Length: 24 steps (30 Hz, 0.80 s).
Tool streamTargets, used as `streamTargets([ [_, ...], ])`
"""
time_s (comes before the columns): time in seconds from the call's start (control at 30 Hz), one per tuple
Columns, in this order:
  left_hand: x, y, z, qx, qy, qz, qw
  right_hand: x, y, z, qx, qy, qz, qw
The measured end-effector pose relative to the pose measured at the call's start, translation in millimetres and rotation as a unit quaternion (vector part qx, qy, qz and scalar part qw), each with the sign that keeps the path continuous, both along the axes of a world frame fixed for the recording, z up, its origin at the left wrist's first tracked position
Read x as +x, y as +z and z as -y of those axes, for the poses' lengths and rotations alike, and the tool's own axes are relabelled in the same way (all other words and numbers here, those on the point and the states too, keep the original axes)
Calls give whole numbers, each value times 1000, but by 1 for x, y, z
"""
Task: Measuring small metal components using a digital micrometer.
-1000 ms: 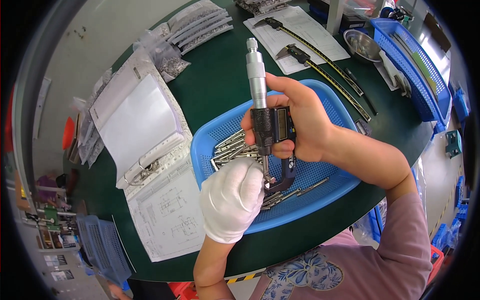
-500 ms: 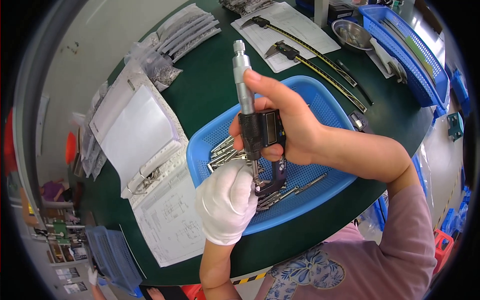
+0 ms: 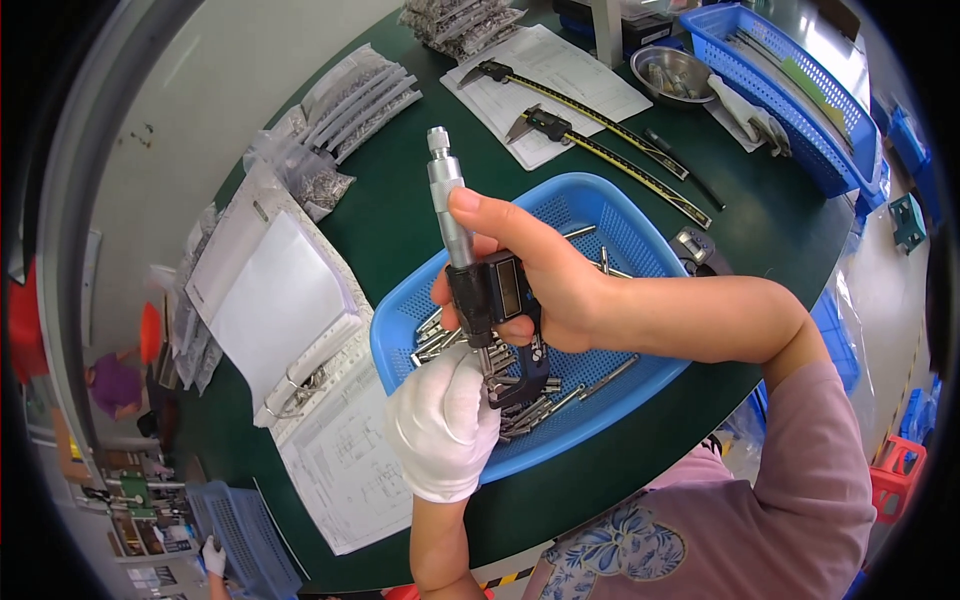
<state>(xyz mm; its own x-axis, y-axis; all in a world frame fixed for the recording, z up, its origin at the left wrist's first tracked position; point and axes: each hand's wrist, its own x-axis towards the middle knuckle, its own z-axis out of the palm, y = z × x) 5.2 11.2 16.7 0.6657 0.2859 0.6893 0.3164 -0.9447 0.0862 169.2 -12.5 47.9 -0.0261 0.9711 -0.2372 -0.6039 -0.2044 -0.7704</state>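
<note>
My bare right hand (image 3: 560,285) is wrapped round a digital micrometer (image 3: 470,300), thumb on its silver thimble. The micrometer stands nearly upright in the picture, thimble at the top and black C-shaped frame at the bottom. My left hand (image 3: 442,425), in a white glove, is closed at the measuring gap, its fingertips by the spindle (image 3: 487,358). Whatever it pinches there is hidden by the glove and frame. Both hands are over a blue perforated basket (image 3: 560,455) with several slim metal pins (image 3: 607,376) lying loose in it.
Left of the basket lie an open ring binder (image 3: 275,290) and a drawing sheet (image 3: 345,470). Bagged parts (image 3: 365,100) sit behind. Two digital calipers (image 3: 600,150), a metal bowl (image 3: 672,75), a white glove (image 3: 750,110) and another blue basket (image 3: 790,100) are at the back right.
The view has shifted a little, and my hands and the micrometer appear slightly farther left and lower. My grip on the micrometer looks the same, with the left hand still at its gap.
</note>
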Motion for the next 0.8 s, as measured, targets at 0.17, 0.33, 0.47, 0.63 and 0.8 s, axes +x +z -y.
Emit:
streamTargets([
  [0.17,1,-2,0,-14,-9,12,1000,-2,0,0,11,-15,61,998],
  [0.33,-2,0,-2,-27,-14,18,999,-1,4,-2,-22,-6,-13,1000],
  [0.47,-6,-4,-4,-120,0,115,986,3,5,-6,-46,-29,-18,998],
  [0.63,-13,10,-3,-662,-95,416,616,8,0,-8,-21,-59,-6,998],
  [0.8,-15,3,1,-807,-180,438,354,6,2,-4,22,-37,-57,997],
])
